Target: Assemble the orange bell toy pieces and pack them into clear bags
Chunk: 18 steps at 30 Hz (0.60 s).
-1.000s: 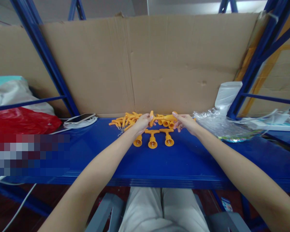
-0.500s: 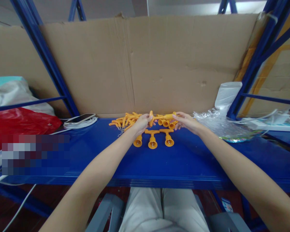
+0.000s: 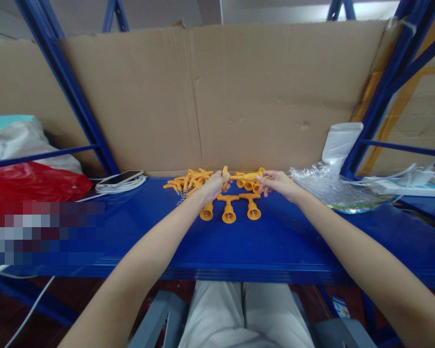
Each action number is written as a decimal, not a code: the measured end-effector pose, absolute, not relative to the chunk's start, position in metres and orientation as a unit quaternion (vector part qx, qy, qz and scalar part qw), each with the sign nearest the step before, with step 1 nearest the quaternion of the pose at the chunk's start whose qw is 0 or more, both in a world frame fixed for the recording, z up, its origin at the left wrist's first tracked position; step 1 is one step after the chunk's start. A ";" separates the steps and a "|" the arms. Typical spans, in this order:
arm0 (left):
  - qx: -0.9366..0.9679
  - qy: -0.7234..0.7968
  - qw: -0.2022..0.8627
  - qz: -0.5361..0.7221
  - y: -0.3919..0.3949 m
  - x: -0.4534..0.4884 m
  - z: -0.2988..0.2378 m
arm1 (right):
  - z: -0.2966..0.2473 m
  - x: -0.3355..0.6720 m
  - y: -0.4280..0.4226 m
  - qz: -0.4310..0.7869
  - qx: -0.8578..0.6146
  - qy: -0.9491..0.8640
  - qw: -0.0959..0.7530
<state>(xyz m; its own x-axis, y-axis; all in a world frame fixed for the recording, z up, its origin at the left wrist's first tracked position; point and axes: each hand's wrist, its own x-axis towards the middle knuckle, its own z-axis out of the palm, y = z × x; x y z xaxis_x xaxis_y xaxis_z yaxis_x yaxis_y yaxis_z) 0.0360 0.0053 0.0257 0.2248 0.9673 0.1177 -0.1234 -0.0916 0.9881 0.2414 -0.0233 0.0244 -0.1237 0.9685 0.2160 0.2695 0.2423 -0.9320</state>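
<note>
My left hand (image 3: 217, 184) is closed round the orange handle (image 3: 225, 171) of a corkscrew, its grip bar held upright. At the other end, the fingers of my right hand (image 3: 273, 182) pinch an orange bell-shaped corkscrew base (image 3: 253, 176), lying level in line with the handle. How far the screw sits inside the base I cannot tell. Just below my hands stand three assembled corkscrews, among them a middle one (image 3: 229, 211), bell mouths toward me with metal spirals showing inside. Loose orange handles with metal spirals (image 3: 188, 180) are heaped by my left hand. Several bell bases (image 3: 249, 185) lie behind my right fingers.
A cardboard sheet (image 3: 246, 96) closes off the back of the blue shelf (image 3: 268, 246). Clear plastic wrap (image 3: 321, 186) lies to the right, near a white power strip (image 3: 409, 186). On the left are a phone (image 3: 123, 178), a coiled white cable (image 3: 121, 186) and a red bag (image 3: 39, 186).
My right hand has shifted slightly left, and its fingers now close on the bell base. My left hand has turned the handle bar a little and stays in about the same place.
</note>
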 end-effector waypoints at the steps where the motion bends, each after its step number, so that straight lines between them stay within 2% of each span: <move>1: 0.552 0.377 0.558 0.491 0.005 0.037 0.026 | 0.024 0.241 -0.023 0.385 -0.478 -0.643 0.458; 18: 0.573 0.372 0.548 0.484 0.003 0.037 0.025 | 0.023 0.236 -0.023 0.368 -0.476 -0.663 0.445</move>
